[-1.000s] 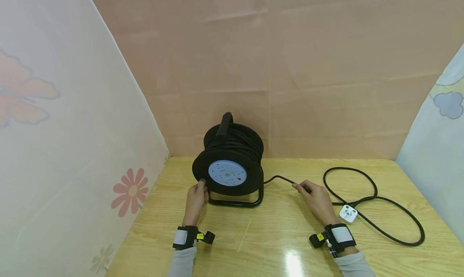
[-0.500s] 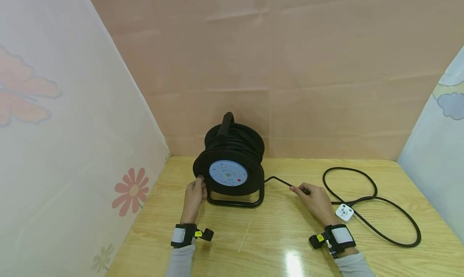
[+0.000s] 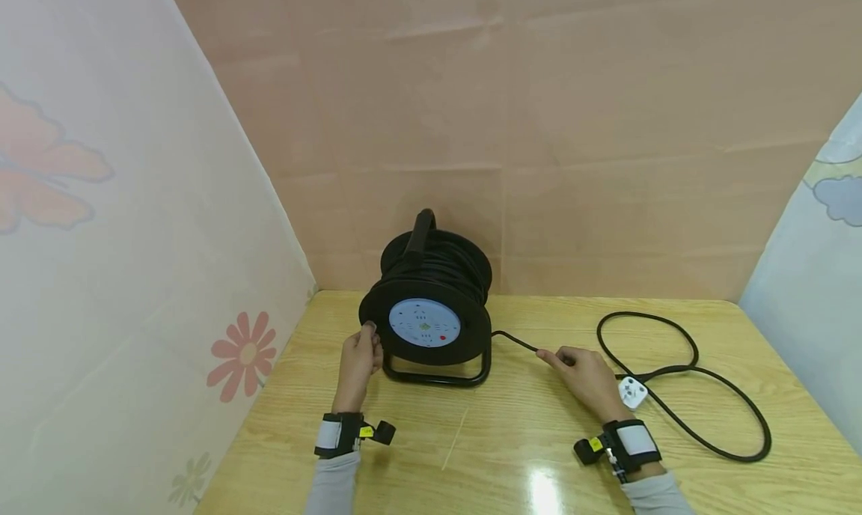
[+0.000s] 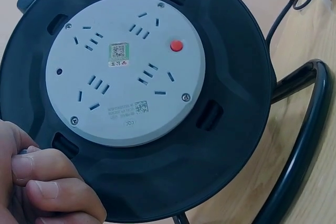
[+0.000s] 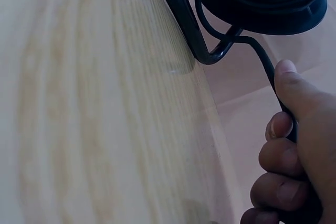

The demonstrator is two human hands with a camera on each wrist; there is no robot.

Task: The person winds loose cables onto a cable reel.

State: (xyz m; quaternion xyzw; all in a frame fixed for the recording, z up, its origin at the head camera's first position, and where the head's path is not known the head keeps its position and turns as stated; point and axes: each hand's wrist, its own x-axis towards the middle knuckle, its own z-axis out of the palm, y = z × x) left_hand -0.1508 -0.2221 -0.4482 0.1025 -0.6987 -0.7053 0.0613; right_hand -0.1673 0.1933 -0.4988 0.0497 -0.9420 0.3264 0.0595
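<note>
A black cable reel (image 3: 465, 328) with a pale blue-grey socket face (image 4: 126, 19) and a red button stands on the table at centre-left. Its cord is wound round the drum. My left hand (image 3: 361, 354) has its fingers curled at the lower left of the front disc, round a small part they mostly hide. To the right of the reel, my right hand (image 3: 587, 380) grips the black cable (image 5: 265, 61), thumb laid along it. The cable runs from the reel into that hand. Beyond it, the cable loops over the table to a white plug (image 3: 633, 393).
The cable's loose loops (image 3: 741, 397) spread over the right side of the wooden table (image 3: 498, 440). A brown-papered wall (image 3: 572, 163) rises behind the reel. Flower-printed walls stand at the left (image 3: 168, 238) and right. The reel rests on a tubular black frame (image 3: 438, 380).
My left hand has moved up and left with the disc's edge, and the red button has turned slightly clockwise. The plug and loose cable have slid left; my right hand shifted slightly left.
</note>
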